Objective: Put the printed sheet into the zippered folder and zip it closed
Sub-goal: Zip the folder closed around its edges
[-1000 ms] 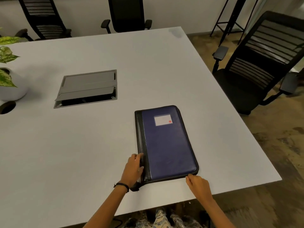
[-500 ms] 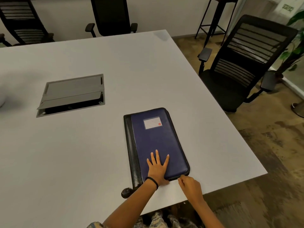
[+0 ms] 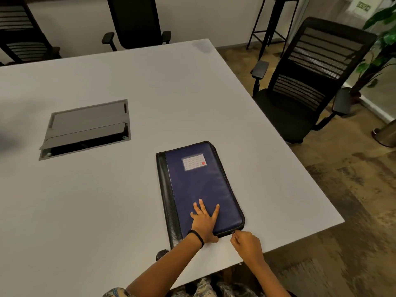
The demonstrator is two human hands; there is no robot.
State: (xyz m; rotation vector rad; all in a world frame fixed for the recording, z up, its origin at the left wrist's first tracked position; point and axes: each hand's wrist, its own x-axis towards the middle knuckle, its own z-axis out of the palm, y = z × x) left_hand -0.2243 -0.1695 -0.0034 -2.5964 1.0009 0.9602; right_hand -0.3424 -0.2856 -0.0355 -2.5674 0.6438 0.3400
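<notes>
A dark blue zippered folder (image 3: pixel 199 185) with a black spine and a white label lies closed on the white table (image 3: pixel 107 200), near its front right corner. My left hand (image 3: pixel 204 220) lies flat on the folder's near end, fingers spread. My right hand (image 3: pixel 246 243) pinches the zipper pull (image 3: pixel 233 232) at the folder's near edge, close to its right corner. No printed sheet is visible.
A grey cable hatch (image 3: pixel 85 127) is set into the table at the left, its lid partly raised. A black office chair (image 3: pixel 304 82) stands to the right of the table, two more behind it. A potted plant (image 3: pixel 381 39) stands at the far right.
My left hand left the folder's black spine and now presses flat on the blue cover. My right hand has closed on the zipper pull at the near edge.
</notes>
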